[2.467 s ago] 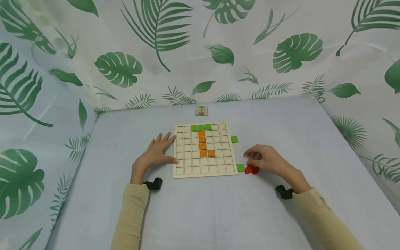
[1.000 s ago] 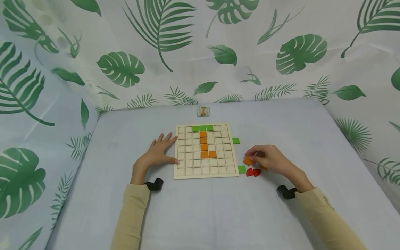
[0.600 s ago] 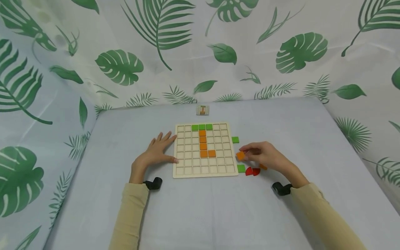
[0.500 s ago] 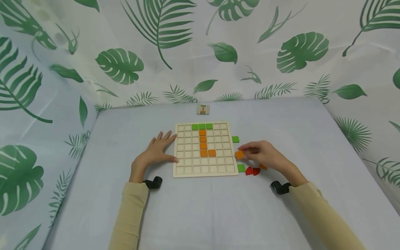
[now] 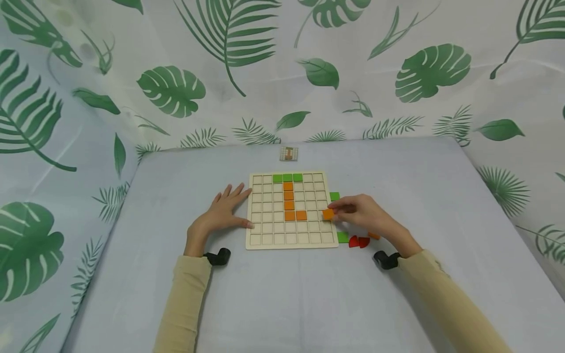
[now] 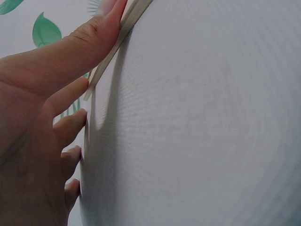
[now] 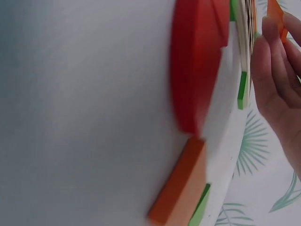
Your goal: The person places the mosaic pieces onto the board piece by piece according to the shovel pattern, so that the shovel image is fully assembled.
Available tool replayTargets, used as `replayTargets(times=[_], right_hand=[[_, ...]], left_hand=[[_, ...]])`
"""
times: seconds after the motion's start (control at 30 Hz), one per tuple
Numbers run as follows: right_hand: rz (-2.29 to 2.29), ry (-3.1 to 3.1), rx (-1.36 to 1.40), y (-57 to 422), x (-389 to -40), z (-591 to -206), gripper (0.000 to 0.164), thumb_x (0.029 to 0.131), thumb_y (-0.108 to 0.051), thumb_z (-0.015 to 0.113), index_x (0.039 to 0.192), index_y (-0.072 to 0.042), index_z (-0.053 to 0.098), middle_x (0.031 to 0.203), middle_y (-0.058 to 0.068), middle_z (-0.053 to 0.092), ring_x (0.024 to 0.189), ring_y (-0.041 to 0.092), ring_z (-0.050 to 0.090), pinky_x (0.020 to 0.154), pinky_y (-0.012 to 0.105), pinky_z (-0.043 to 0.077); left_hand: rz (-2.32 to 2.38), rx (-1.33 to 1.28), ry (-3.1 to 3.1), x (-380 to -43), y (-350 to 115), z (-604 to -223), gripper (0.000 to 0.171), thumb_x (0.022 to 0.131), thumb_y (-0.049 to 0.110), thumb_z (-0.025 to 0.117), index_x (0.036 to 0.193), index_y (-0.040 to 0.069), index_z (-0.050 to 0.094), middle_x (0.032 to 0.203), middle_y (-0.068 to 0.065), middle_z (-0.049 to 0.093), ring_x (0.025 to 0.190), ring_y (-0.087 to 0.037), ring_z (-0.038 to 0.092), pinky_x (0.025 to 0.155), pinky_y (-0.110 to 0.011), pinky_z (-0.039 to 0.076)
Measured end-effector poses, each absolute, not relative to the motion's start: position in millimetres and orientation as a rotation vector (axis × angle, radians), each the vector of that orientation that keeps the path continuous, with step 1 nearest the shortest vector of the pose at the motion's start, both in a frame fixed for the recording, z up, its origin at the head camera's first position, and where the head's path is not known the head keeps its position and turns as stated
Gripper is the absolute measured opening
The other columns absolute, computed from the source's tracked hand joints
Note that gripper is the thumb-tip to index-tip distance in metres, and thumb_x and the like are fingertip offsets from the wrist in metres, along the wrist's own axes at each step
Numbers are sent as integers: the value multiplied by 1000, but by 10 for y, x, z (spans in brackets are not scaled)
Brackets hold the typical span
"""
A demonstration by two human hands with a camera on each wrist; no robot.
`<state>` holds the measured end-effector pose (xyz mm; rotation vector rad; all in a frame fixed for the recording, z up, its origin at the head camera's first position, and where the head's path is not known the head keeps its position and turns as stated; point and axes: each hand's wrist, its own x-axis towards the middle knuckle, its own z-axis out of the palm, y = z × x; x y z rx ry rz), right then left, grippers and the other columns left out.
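A pale wooden grid board [image 5: 268,239] lies in the middle of the table. Three green square tiles [image 5: 288,177] sit in its top row. Below them an upright line of orange tiles [image 5: 289,195] ends in one orange tile to its right. My right hand [image 5: 364,214] pinches an orange square tile [image 5: 328,214] over the board's right edge; the right wrist view also shows this orange tile [image 7: 275,18] between the fingertips. My left hand [image 5: 222,211] rests with spread fingers at the board's left edge, its thumb [image 6: 89,40] on the rim.
Right of the board lie two green tiles [image 5: 343,238], two red rounded pieces [image 5: 359,241] and an orange tile [image 5: 374,236]. In the right wrist view a green piece [image 7: 201,207] shows by that orange tile. Behind the board lies a small pattern card [image 5: 289,154]. Leaf-print cloth hangs around the table.
My right hand has picked up an orange tile from the loose pieces and carried it left to the board's right edge. The left hand stays at the board's left side.
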<state>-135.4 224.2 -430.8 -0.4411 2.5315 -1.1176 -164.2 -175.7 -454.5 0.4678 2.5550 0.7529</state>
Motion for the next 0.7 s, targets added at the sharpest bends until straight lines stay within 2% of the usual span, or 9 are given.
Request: replayTargets(times=[0.13,0.4,0.7], right_hand=[[-1134,2529,-475,2164,-1386,-4279,30,94,-10,74,123,-1,73,117,13,75,97,22,71,93,41,60],[-1134,2529,-549,2000,-1466,-4275,29,93,-12,76,120,-2,75,114,11,76,95,19,68,87,30,59],[-1094,2530,-551,1854,-1532,-4274,29,92,-13,78,118,-2,75,108,9,76,90,19,65,84,30,57]], left_hand=[[743,455,2559,-1651,-1756,-4548,109,82,44,85,166,17,21,174,-10,6,160,-37,-10,128,-58,-5],[733,448,2572,-1650,-1749,-4561,108,82,45,85,166,18,22,174,-10,7,160,-37,-8,128,-59,-5],[746,443,2562,-1642,-1743,-4558,109,81,44,86,166,18,22,174,-11,7,160,-37,-9,128,-59,-6]])
